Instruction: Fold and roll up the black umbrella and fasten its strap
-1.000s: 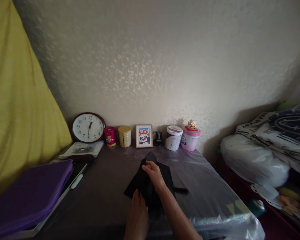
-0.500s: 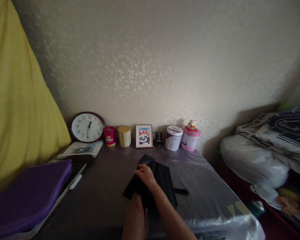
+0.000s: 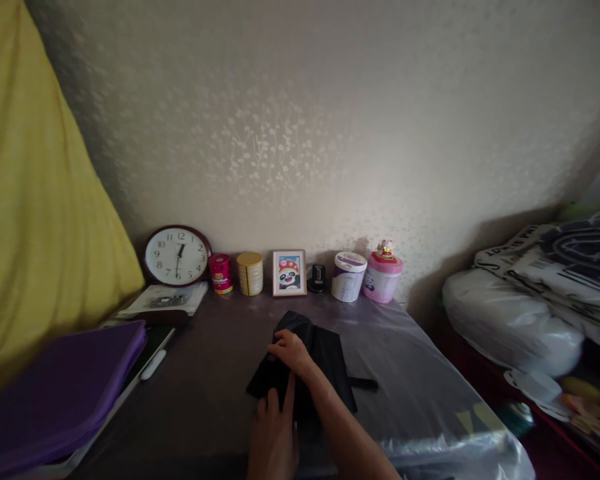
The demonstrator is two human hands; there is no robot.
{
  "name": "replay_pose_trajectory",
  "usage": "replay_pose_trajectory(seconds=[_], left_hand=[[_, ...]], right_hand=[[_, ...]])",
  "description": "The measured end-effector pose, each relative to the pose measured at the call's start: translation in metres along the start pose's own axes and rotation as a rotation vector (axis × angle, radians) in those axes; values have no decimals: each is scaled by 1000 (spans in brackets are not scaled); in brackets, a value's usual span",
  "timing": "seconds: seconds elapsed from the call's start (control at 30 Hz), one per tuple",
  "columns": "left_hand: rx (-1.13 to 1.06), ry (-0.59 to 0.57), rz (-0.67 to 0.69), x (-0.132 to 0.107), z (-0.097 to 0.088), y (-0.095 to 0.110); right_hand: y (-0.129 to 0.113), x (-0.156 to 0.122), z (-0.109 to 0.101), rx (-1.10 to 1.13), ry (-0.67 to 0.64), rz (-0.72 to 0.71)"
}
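A black umbrella (image 3: 325,360), its canopy panels folded and loose, lies on the table in front of me. One strap (image 3: 364,384) sticks out from its right side. My right hand (image 3: 289,351) reaches over its upper part, with bent fingers closed on the dark fabric. Below it, near the front of the umbrella, my left hand (image 3: 274,420) rests on the fabric with fingers stretched out and apart. The umbrella's lower end is hidden behind my hands and right forearm.
A clock (image 3: 177,256), a pink tin (image 3: 221,275), a yellow-lidded can (image 3: 250,273), a panda picture frame (image 3: 289,273) and two tubs (image 3: 349,279) line the wall. Purple folder (image 3: 65,393) and papers lie left. Bagged bedding (image 3: 510,320) sits beyond the table's right edge.
My left hand has spread its fingers, the index finger now pointing up towards my right wrist. My right hand stays almost where it was on the umbrella.
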State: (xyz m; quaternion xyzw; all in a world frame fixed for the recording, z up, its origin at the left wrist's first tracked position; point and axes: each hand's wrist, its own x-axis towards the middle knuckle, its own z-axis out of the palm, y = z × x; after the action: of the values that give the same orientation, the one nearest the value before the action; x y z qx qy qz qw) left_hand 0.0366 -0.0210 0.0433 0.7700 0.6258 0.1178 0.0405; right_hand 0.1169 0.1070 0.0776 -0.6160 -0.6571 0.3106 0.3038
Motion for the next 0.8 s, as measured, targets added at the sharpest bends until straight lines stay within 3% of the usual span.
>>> replay_pose_trajectory(seconds=[0.13, 0.23, 0.33, 0.47, 0.6, 0.8], left_hand=[[41, -6, -44, 2, 1, 3], [37, -9, -53, 2, 1, 3], [6, -12, -27, 1, 2, 1], [-14, 61, -6, 0, 9, -3], [-11, 88, -3, 0, 18, -6], [4, 103, 0, 2, 28, -8]], right_hand=[[-4, -9, 1, -3, -53, -123], [-4, -27, -3, 94, -131, -318], [3, -51, -14, 13, 3, -545], [22, -66, -26, -116, 81, -662], [40, -50, -30, -266, 107, -671], [52, 0, -35, -379, 127, -612]])
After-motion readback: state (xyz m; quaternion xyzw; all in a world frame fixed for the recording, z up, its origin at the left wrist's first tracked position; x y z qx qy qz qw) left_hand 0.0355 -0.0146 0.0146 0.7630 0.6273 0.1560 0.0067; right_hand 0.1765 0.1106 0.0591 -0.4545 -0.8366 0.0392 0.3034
